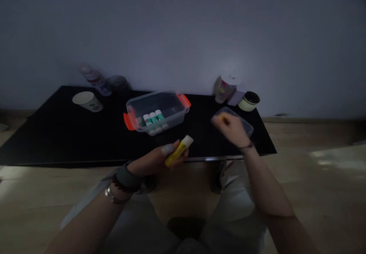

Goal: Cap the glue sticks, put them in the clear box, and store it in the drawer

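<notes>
My left hand (160,156) is closed around a yellow glue stick (176,153) with a white cap, held slanting up to the right near the table's front edge. A clear plastic box (174,121) with orange handles sits beyond that hand. Inside it, toward the front left, three green-and-white glue sticks (153,118) lie side by side. Over a shallow clear plastic tray (247,126) at the right is my right hand (232,128), fingers curled together and blurred. Whatever is in those fingers, if anything, cannot be made out.
On the black table (57,139) stand a paper cup (88,101), a blurred bottle (98,81) and a dark round container (117,84) at the left. A patterned cup (225,89), a pale box (236,96) and a cream pot (248,102) stand at the back right, before the wall.
</notes>
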`<state>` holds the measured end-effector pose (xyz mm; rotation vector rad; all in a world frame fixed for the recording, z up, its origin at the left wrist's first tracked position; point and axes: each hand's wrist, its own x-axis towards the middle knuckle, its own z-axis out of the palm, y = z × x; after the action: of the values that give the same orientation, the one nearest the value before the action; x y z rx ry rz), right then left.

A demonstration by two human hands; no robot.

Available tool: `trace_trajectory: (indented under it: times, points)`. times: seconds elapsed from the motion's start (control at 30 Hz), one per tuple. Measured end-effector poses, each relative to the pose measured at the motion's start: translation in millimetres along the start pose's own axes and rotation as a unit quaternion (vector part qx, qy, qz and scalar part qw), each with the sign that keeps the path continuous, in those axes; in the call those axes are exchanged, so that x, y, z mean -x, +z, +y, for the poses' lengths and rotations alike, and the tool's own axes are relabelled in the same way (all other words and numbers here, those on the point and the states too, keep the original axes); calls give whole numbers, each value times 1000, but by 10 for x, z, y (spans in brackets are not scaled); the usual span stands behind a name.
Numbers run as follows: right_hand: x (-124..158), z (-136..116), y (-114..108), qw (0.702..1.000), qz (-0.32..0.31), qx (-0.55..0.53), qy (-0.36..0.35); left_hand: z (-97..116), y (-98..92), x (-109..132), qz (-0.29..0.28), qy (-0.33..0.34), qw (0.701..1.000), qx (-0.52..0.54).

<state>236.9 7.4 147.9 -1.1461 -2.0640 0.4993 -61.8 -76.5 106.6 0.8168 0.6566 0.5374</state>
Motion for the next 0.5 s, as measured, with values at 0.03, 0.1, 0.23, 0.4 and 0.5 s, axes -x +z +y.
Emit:
trace_trajectory:
  times: [0.03, 0.1, 0.23, 0.4, 0.5]
  points:
    - [-22, 109, 191, 994, -59, 81, 33, -30, -13, -94, 63, 17, 998, -10]
    - [-55, 313, 575, 961, -155, 190, 132, -94, -64, -268, 153, 32, 987, -35]
    - [-97, 638, 1000, 905, -273, 272, 182, -204, -235, -445, 198, 18, 977, -78]
    - [-147, 786, 1020, 910, -260, 246, 208, -306, -368, -489, 169, 13, 975, -145]
    - [-186, 700, 986, 932, -175, 236, 210, -379, -402, -526, 163, 18, 977, -138]
